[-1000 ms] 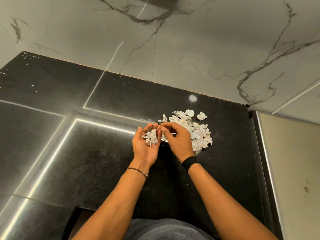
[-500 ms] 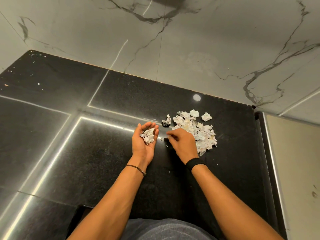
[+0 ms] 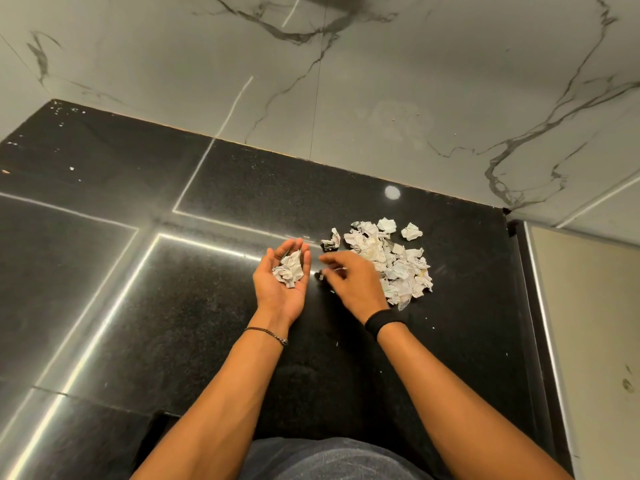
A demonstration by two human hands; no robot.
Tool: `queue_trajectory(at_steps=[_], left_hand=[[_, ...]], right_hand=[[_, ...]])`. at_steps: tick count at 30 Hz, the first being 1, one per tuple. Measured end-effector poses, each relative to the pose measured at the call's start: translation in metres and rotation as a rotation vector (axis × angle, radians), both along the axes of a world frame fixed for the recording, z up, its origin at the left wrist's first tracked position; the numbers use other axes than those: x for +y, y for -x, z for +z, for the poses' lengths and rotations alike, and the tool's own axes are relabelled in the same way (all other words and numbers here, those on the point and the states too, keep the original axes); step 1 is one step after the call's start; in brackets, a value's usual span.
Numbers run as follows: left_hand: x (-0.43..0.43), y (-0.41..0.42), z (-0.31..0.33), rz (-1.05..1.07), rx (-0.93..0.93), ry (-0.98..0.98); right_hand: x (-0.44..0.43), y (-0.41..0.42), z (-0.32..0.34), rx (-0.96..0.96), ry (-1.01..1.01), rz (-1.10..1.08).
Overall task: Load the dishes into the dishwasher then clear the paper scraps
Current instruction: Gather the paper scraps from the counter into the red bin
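A pile of crumpled white paper scraps (image 3: 398,268) lies on the black countertop (image 3: 194,306), right of centre. My left hand (image 3: 277,292) is held palm up just left of the pile, and several crumpled scraps (image 3: 289,271) rest in its cupped palm. My right hand (image 3: 356,285) hovers between the left hand and the pile, partly covering the pile's left side. Its blurred fingertips point toward the left palm and seem to pinch a small white scrap. One loose scrap (image 3: 330,240) lies just beyond the two hands.
A grey-veined marble wall (image 3: 381,98) rises behind the countertop. The counter ends at a beige panel (image 3: 588,323) on the right, behind a dark edge strip. Tiny paper flecks dot the counter near my right wrist. Another separate scrap (image 3: 411,232) sits at the pile's far side.
My right hand lifted off the counter beside the pile and moved toward the left palm. The left hand stayed cupped with its scraps.
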State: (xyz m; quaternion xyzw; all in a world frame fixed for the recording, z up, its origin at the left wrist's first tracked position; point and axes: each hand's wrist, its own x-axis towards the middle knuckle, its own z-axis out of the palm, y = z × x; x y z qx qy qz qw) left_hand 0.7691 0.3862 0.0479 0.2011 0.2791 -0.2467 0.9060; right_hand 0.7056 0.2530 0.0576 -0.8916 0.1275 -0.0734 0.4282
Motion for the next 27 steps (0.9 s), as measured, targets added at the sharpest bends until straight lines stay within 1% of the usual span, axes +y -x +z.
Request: queue_trajectory(at_steps=[2, 3, 4, 6, 7, 8, 10, 11, 13, 15, 17, 20, 23, 25, 27], left_hand=[[0.006, -0.002, -0.002, 0.007, -0.019, -0.031], [0.008, -0.003, -0.002, 0.003, -0.029, -0.041], [0.009, -0.004, -0.002, -0.002, -0.04, -0.05], [0.009, -0.006, -0.001, -0.012, -0.064, -0.064], [0.008, -0.007, -0.001, -0.016, -0.074, -0.069], [0.006, -0.008, -0.001, -0.022, -0.082, -0.075], [0.002, -0.007, -0.001, -0.043, -0.093, -0.088], [-0.001, -0.007, -0.001, -0.06, -0.101, -0.094], [-0.009, -0.003, -0.002, -0.106, -0.121, -0.094], [-0.016, 0.001, 0.0, -0.124, -0.117, -0.07], [-0.02, 0.003, 0.002, -0.112, -0.095, -0.02], [-0.02, 0.002, 0.002, -0.089, -0.061, 0.013], [-0.018, 0.001, -0.001, -0.082, -0.044, 0.016], [-0.016, 0.001, -0.003, -0.079, -0.042, 0.014], [-0.014, 0.001, -0.004, -0.086, -0.052, -0.005]], right_hand=[[0.004, 0.0, -0.01, 0.046, 0.223, 0.166], [0.005, 0.0, -0.013, 0.025, 0.31, 0.211], [0.007, 0.0, -0.016, -0.006, 0.359, 0.234], [0.008, 0.001, -0.019, -0.053, 0.395, 0.24], [0.008, 0.001, -0.02, -0.063, 0.369, 0.207], [0.009, 0.001, -0.017, -0.061, 0.286, 0.137], [0.01, -0.001, -0.004, -0.073, 0.0, -0.046], [0.011, -0.003, 0.006, -0.101, -0.142, -0.082], [0.013, -0.005, 0.023, -0.135, -0.317, -0.023], [0.012, -0.002, 0.029, -0.155, -0.347, 0.019], [0.006, 0.006, 0.025, -0.145, -0.331, -0.045], [-0.004, 0.021, 0.012, -0.041, -0.259, -0.132], [-0.005, 0.032, 0.001, 0.045, -0.194, -0.123], [-0.003, 0.038, -0.005, 0.047, -0.072, -0.076], [0.0, 0.04, -0.011, 0.039, 0.091, 0.015]])
